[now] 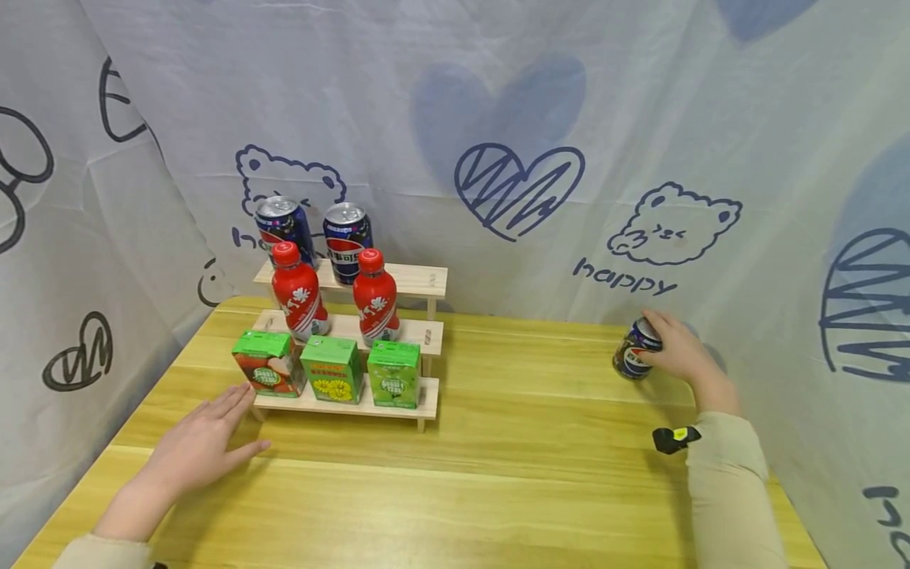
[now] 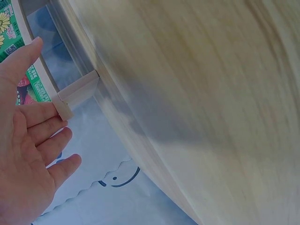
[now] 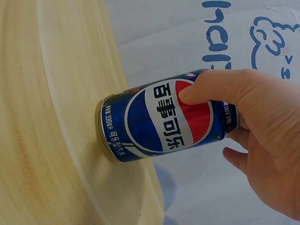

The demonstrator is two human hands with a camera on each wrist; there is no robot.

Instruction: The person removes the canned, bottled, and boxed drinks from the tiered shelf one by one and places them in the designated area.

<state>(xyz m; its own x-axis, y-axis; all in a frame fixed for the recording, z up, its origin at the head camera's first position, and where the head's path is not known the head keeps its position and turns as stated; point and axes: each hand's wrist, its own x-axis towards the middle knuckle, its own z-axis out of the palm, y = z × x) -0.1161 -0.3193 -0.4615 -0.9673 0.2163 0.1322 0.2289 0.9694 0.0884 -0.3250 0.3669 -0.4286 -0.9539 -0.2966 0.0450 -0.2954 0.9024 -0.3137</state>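
On the right side of the table, my right hand grips a dark blue soda can near its top. In the right wrist view the thumb presses the red part of the can's round logo, and the base sits at the table surface. My left hand has its fingers extended, fingertips at the front left corner of a three-step wooden rack. In the left wrist view, the left hand touches the rack's end beside a green juice box.
Two blue cans stand on the rack's top step. Two red bottles are on the middle step, and three green juice boxes line the bottom one. A printed white curtain hangs behind the wooden table.
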